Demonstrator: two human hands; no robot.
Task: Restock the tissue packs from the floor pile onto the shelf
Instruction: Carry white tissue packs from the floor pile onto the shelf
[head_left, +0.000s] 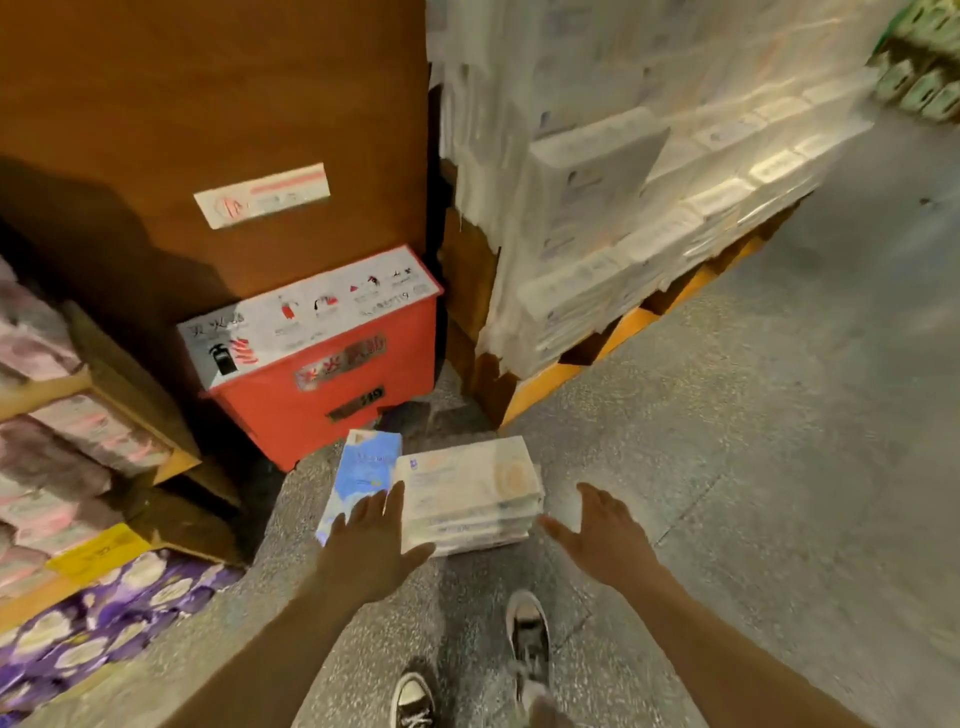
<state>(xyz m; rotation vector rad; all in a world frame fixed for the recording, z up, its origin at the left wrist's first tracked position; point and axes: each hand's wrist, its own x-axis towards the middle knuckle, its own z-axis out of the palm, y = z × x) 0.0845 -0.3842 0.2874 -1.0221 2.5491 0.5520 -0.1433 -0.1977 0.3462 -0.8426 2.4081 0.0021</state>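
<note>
The white stack (467, 493) lay on the near floor (727, 467), with a blue pack (363, 467) against its left side. The left hand (371, 545) and right hand (605, 535) flanked the stack, fingers spread, gripping nothing. Squeezed only at the sides, its slick layers could slide apart on the lift, and the blue pack might get nudged toward the red box (322, 374) beyond

- You've got a stack of white tissue packs (467, 493) lying flat on the floor (727, 467) right in front of you.
- A blue pack (363, 467) lies just beside it, on your left.
</note>
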